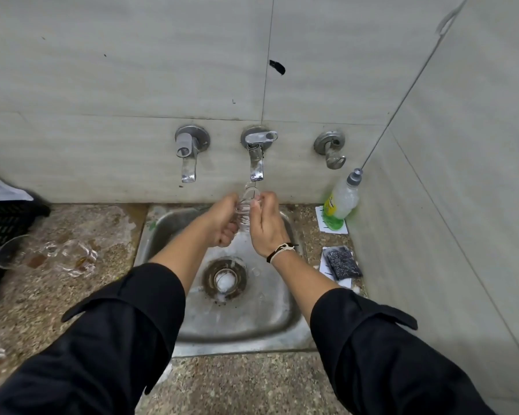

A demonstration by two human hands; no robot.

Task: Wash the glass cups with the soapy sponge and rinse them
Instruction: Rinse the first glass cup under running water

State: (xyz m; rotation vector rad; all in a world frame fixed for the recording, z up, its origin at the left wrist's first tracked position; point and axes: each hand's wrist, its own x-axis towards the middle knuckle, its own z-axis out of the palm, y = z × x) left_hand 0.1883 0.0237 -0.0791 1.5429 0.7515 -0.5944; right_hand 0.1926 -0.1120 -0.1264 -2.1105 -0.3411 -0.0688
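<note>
Both hands, left (222, 218) right (265, 221), grip ribbed glass cup (246, 205) under middle tap (256, 166).

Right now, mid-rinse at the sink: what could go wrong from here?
1. The glass cup is wet, held between the left hand and right hand under the middle tap; it could slip into the steel sink and crack.
2. It sits close beneath the spout, so lifting it may knock the rim.
3. Glasses on the counter lie near the left sleeve; an elbow swing might hit them.
</note>
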